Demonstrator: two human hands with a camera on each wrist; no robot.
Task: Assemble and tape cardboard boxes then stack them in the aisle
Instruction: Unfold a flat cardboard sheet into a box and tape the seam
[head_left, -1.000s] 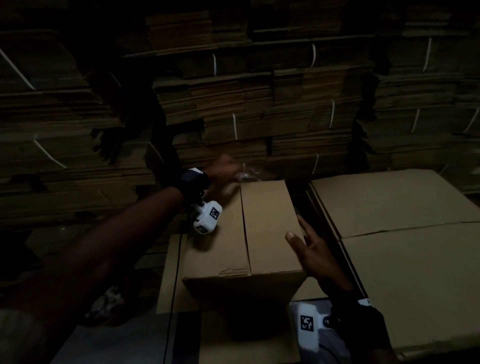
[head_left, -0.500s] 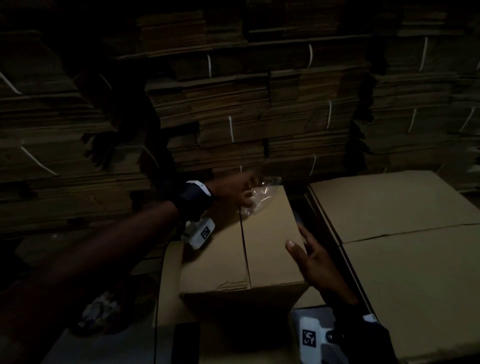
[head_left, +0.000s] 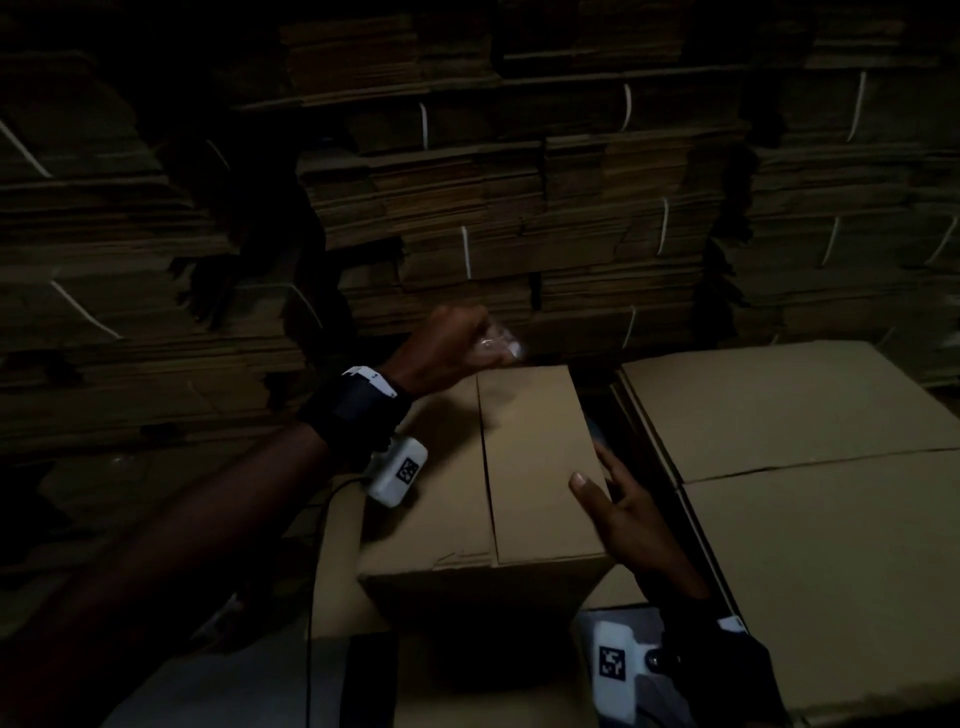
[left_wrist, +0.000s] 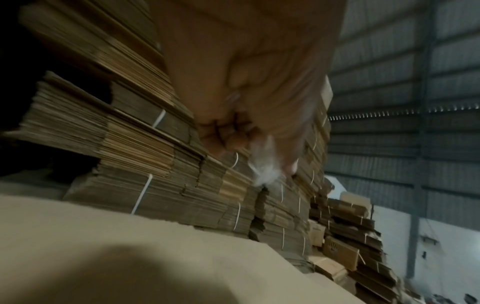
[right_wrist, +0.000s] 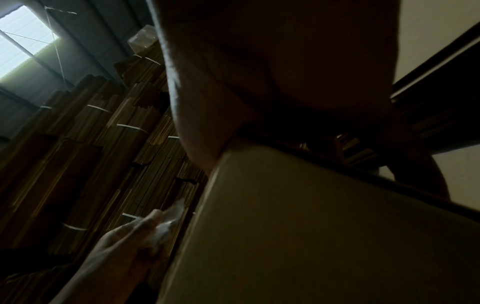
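A small cardboard box (head_left: 535, 467) stands in front of me with its top flaps closed and a bare seam down the middle. My left hand (head_left: 452, 345) hovers over the box's far edge, fingers curled round a crumpled piece of clear tape (head_left: 498, 345); the left wrist view shows the tape (left_wrist: 263, 164) hanging from the fist (left_wrist: 233, 135). My right hand (head_left: 618, 499) rests on the box's right edge, thumb on top and fingers straight down the side wall. In the right wrist view the box (right_wrist: 311, 226) fills the lower right.
A larger closed box (head_left: 810, 467) stands close on the right, a narrow dark gap between the two. Strapped bundles of flat cardboard (head_left: 519, 208) form a wall behind. Flat cardboard sheets (head_left: 337, 545) lie under the small box. The place is dim.
My left hand lifted off the box's far end and drew back to the left with the clear tape bunched in it. The right hand stayed on the box's right edge.
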